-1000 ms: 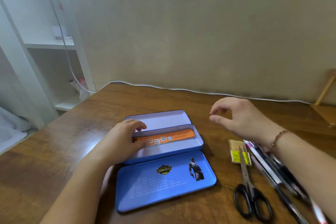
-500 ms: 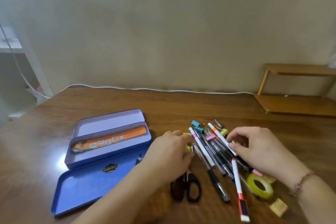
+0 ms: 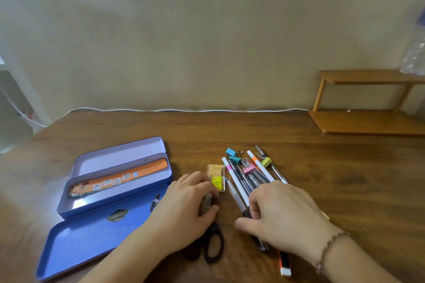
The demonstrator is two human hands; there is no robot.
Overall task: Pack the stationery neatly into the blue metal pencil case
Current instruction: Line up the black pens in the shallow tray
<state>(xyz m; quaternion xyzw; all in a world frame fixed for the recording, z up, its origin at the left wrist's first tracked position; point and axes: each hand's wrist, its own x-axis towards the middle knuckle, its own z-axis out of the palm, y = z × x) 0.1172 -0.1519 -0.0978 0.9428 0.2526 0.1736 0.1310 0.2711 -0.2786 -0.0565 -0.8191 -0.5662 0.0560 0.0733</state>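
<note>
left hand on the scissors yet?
Touching. Head view shows the left hand lying over the scissors, fingers curled around the blades, black handles sticking out below.

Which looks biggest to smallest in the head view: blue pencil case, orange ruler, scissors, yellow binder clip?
1. Blue pencil case, opened flat.
2. Orange ruler.
3. Scissors, partly hidden under the left hand, so their rank against the ruler is unsure.
4. Yellow binder clip.

Left hand (image 3: 184, 204) now gripping scissors (image 3: 210, 234); right hand (image 3: 282, 211) now spread flat over pens (image 3: 243, 181).
</note>
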